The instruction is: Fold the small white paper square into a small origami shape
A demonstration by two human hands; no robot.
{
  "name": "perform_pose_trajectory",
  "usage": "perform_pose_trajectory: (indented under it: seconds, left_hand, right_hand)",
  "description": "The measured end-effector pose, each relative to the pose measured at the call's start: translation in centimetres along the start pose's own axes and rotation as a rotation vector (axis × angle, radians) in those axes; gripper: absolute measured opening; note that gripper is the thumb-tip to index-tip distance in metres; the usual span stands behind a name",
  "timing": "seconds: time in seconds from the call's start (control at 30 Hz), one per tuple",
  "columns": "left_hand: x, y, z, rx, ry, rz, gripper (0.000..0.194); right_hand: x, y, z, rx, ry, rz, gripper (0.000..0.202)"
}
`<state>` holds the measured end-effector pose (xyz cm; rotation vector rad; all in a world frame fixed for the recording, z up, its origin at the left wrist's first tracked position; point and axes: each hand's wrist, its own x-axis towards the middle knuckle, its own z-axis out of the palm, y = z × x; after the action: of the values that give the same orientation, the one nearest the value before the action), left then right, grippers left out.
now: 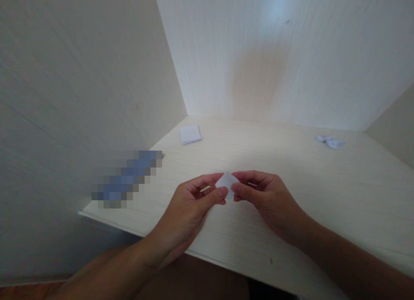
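A small folded white paper (228, 181) with its point facing away from me is held up above the pale tabletop. My left hand (194, 200) pinches its left side, thumb on the near face and fingers behind. On the right side, my right hand (263, 192) grips it the same way, its thumb close to the left one. The fingertips behind the paper are partly hidden.
A stack of white paper squares (190, 134) lies at the back left of the table (252, 140). Folded white paper pieces (330, 141) sit at the back right. A blurred-out blue object (127, 179) is by the left wall. Walls enclose the back and sides.
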<state>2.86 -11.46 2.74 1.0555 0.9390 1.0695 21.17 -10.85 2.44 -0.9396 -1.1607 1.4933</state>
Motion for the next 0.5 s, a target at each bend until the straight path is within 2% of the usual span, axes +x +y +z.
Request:
perform_pose_trajectory:
  seconds: [0.3,0.5]
  left_hand:
    - [0.23,-0.49,-0.28,0.078,0.016,0.023,0.037]
    - [0.62,-1.04,-0.94,0.211,0.053,0.118,0.036]
  right_hand:
    - [0.04,0.3,0.22,-0.033,0.02,0.01,0.024]
    - [0.12,0.16,0.2,-0.058,0.015,0.01,0.02]
